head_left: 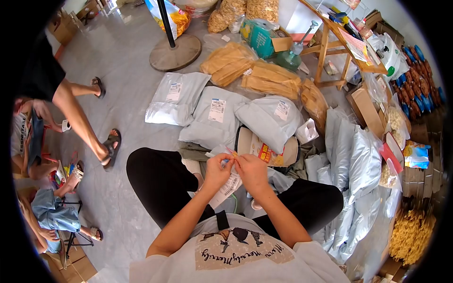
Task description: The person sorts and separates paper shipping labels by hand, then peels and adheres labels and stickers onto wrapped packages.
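My left hand (218, 170) and my right hand (251, 172) meet over my lap, fingers closed in a pinch. Between them a small, thin pink-and-orange thing (230, 151) pokes up, too small to name. Something blue shows at my left fingertips. Below the hands hangs a white printed label sheet (230, 185); which hand touches it, I cannot tell. Just beyond lies an open bag (244, 141) with a red-and-yellow printed packet (265, 153) on it. Grey mailer parcels with labels, such as the middle parcel (214, 115), lie in front of me.
Grey mailers (356, 162) are piled at my right. Bags of tan goods (271, 80) lie behind the parcels, near a round stand base (175, 53) and a wooden table (325, 47). A person's sandaled foot (112, 148) and seated people are at left.
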The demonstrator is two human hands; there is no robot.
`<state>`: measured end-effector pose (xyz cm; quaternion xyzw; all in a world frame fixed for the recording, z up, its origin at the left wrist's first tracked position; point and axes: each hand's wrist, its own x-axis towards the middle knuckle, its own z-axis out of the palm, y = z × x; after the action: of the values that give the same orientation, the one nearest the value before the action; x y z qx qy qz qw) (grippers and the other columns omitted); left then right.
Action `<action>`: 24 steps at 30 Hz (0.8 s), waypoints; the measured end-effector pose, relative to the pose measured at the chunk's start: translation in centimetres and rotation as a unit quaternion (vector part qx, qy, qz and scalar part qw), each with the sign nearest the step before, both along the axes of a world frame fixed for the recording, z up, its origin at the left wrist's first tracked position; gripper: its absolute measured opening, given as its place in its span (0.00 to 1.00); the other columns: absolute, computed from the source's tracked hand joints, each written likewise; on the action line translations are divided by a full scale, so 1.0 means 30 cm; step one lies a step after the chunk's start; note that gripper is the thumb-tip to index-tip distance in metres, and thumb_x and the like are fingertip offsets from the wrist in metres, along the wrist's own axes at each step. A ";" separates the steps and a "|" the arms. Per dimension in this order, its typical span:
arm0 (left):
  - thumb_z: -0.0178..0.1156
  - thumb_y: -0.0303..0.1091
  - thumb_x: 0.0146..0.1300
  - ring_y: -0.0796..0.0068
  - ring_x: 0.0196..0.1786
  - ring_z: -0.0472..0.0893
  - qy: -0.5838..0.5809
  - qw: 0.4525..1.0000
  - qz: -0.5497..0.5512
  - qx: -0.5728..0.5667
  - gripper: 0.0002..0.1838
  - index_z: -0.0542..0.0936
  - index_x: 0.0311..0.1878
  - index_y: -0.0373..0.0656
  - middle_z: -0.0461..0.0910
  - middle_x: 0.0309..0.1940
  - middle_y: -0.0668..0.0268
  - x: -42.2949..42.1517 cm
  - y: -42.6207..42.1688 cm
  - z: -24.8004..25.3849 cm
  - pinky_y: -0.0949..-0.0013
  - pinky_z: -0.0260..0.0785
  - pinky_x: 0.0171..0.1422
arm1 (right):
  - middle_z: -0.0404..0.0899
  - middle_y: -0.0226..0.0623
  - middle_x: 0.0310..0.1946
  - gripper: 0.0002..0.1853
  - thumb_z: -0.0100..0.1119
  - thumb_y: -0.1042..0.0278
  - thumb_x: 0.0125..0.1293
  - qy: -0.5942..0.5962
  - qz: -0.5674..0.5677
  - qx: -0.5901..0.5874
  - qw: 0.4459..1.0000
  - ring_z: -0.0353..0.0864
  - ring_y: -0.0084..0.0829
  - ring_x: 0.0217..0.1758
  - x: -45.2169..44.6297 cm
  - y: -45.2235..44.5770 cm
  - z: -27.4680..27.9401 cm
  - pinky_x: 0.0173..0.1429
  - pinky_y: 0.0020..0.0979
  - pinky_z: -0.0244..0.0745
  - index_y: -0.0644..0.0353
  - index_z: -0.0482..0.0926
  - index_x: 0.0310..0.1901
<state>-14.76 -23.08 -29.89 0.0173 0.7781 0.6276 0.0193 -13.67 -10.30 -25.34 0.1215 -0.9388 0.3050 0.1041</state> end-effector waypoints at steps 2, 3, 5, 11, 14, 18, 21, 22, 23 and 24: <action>0.58 0.24 0.51 0.70 0.27 0.77 0.030 0.999 0.006 -0.019 0.05 0.78 0.32 0.32 0.79 0.25 0.56 -0.003 0.002 0.024 0.72 0.67 0.35 | 0.74 0.37 0.24 0.06 0.58 0.71 0.50 0.023 0.009 0.014 1.000 0.75 0.37 0.31 -0.005 0.000 -0.006 0.34 0.37 0.70 0.62 0.78 0.30; 0.57 0.23 0.51 0.69 0.27 0.77 0.027 0.999 -0.001 -0.038 0.05 0.78 0.31 0.32 0.79 0.25 0.55 -0.001 0.001 0.041 0.72 0.67 0.35 | 0.74 0.38 0.24 0.06 0.59 0.72 0.49 0.034 -0.001 -0.016 0.999 0.74 0.38 0.30 -0.004 -0.001 -0.016 0.33 0.36 0.70 0.62 0.77 0.29; 0.57 0.23 0.51 0.68 0.28 0.78 0.023 0.998 -0.007 -0.058 0.05 0.78 0.31 0.32 0.78 0.25 0.55 -0.002 0.000 0.043 0.72 0.67 0.36 | 0.74 0.38 0.24 0.05 0.59 0.72 0.48 0.044 -0.010 -0.047 0.998 0.74 0.38 0.29 -0.004 -0.002 -0.029 0.32 0.36 0.69 0.63 0.76 0.28; 0.58 0.24 0.51 0.70 0.28 0.77 -0.012 1.000 0.010 0.014 0.05 0.78 0.32 0.34 0.78 0.25 0.57 -0.005 -0.004 0.006 0.71 0.67 0.36 | 0.76 0.32 0.24 0.04 0.56 0.73 0.56 -0.197 -0.099 -0.347 0.912 0.74 0.23 0.24 -0.014 0.024 -0.120 0.25 0.26 0.66 0.64 0.75 0.29; 0.57 0.26 0.53 0.73 0.28 0.76 -0.024 0.999 0.013 -0.027 0.06 0.78 0.31 0.33 0.78 0.24 0.59 -0.023 -0.029 -0.041 0.72 0.67 0.36 | 0.76 0.31 0.24 0.07 0.51 0.68 0.62 -0.326 -0.151 -0.562 0.745 0.75 0.19 0.25 -0.032 0.071 -0.155 0.23 0.18 0.64 0.63 0.74 0.35; 0.58 0.25 0.53 0.79 0.25 0.74 -0.174 0.981 0.047 0.076 0.04 0.78 0.31 0.35 0.78 0.24 0.66 -0.043 -0.067 -0.162 0.74 0.66 0.31 | 0.77 0.32 0.25 0.06 0.51 0.67 0.62 -0.387 -0.200 -0.638 0.635 0.81 0.25 0.32 -0.091 0.187 -0.198 0.21 0.19 0.65 0.60 0.73 0.33; 0.57 0.25 0.55 0.80 0.23 0.74 -0.298 0.932 0.095 0.181 0.03 0.78 0.31 0.35 0.77 0.24 0.67 -0.053 -0.065 -0.165 0.76 0.67 0.28 | 0.77 0.33 0.25 0.06 0.49 0.69 0.62 -0.334 -0.260 -0.621 0.660 0.82 0.28 0.34 -0.196 0.322 -0.247 0.23 0.22 0.69 0.62 0.72 0.32; 0.57 0.24 0.55 0.80 0.23 0.74 -0.321 0.916 0.115 0.214 0.03 0.77 0.31 0.36 0.77 0.23 0.67 -0.054 -0.061 -0.174 0.76 0.67 0.27 | 0.77 0.33 0.25 0.06 0.49 0.69 0.62 -0.333 -0.263 -0.620 0.660 0.82 0.28 0.34 -0.235 0.344 -0.223 0.23 0.22 0.69 0.62 0.72 0.32; 0.56 0.24 0.56 0.80 0.22 0.75 -0.343 0.896 0.137 0.245 0.02 0.77 0.31 0.36 0.77 0.23 0.66 -0.055 -0.058 -0.183 0.76 0.68 0.25 | 0.77 0.34 0.25 0.05 0.49 0.71 0.63 -0.238 -0.285 -0.600 0.708 0.82 0.28 0.34 -0.275 0.363 -0.200 0.25 0.24 0.71 0.63 0.71 0.31; 0.56 0.25 0.57 0.79 0.22 0.76 -0.347 0.892 0.142 0.252 0.02 0.76 0.30 0.37 0.77 0.23 0.66 -0.056 -0.057 -0.177 0.77 0.69 0.24 | 0.77 0.35 0.24 0.05 0.48 0.73 0.63 -0.141 -0.304 -0.573 0.748 0.82 0.29 0.34 -0.315 0.378 -0.185 0.26 0.26 0.72 0.65 0.70 0.31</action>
<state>-16.44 -24.78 -35.20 -0.3081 0.5315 0.7648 0.1939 -23.14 1.04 -30.90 -0.2970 -0.5789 0.7518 0.1073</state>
